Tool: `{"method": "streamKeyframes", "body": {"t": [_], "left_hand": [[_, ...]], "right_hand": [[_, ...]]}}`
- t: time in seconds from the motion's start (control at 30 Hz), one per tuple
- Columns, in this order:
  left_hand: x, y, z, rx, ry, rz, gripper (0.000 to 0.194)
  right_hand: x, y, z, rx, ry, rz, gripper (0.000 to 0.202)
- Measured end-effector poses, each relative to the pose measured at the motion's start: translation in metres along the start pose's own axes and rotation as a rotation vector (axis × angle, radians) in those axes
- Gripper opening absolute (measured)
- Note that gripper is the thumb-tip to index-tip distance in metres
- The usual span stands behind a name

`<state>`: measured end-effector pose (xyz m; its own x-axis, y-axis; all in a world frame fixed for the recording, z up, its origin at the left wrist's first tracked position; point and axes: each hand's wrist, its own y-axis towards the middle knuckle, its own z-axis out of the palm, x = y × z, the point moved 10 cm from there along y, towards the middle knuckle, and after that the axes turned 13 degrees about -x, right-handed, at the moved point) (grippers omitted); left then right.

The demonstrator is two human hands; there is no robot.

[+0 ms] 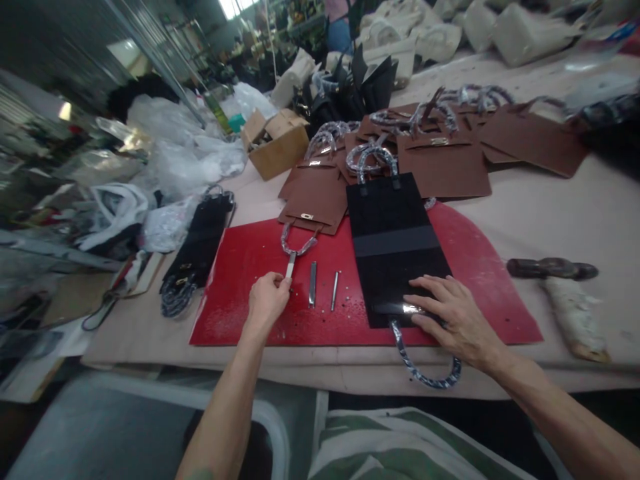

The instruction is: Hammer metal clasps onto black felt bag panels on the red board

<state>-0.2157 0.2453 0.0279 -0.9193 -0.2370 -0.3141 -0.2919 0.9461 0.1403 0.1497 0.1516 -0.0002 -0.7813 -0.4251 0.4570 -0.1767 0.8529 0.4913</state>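
My left hand [270,295] is closed in a pinch on a flat silver metal tool [291,265], whose far end meets the plastic-wrapped handle of a brown leather bag panel [315,200]. To its right, a flat metal bar [313,284] and a thin metal rod [335,291] lie on the red board [240,267]. My right hand [453,317] rests with fingers spread on the near end of a black bag piece [393,220], beside its shiny metal clasp [413,309]. One wrapped handle [425,379] of this piece hangs over the table edge; another lies at its far end.
A hammer [555,268] with a pale wrapped handle lies at the right. Several brown bag panels [443,167] overlap behind the board, near a cardboard box [280,150]. Black bag pieces [200,237] and plastic wrap [173,147] lie left. Pale bags [530,33] are piled at the back.
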Motion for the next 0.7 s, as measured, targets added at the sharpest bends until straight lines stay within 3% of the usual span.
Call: {"method": "streamKeyframes", "body": {"t": [0.23, 0.33, 0.4, 0.5, 0.6, 0.7], "left_hand": [[-0.028, 0.011, 0.009, 0.065, 0.105, 0.066, 0.034], [-0.023, 0.022, 0.009, 0.050, 0.196, 0.050, 0.042], [-0.016, 0.030, 0.017, 0.119, 0.235, 0.038, 0.045], [-0.006, 0.037, 0.033, 0.249, 0.219, 0.038, 0.032], [0.000, 0.038, 0.042, 0.314, 0.092, -0.009, 0.025], [-0.001, 0.029, 0.044, 0.359, -0.291, -0.116, 0.031]], "right_hand": [[0.003, 0.001, -0.001, -0.015, -0.025, -0.032, 0.030], [0.005, 0.002, -0.003, -0.030, -0.025, -0.048, 0.030], [0.006, 0.003, -0.004, -0.041, -0.026, -0.054, 0.029], [0.008, 0.003, -0.005, -0.040, -0.034, -0.043, 0.027], [0.011, 0.003, -0.006, -0.016, -0.043, -0.018, 0.027], [0.012, 0.002, -0.006, 0.006, -0.043, 0.008, 0.028]]}}
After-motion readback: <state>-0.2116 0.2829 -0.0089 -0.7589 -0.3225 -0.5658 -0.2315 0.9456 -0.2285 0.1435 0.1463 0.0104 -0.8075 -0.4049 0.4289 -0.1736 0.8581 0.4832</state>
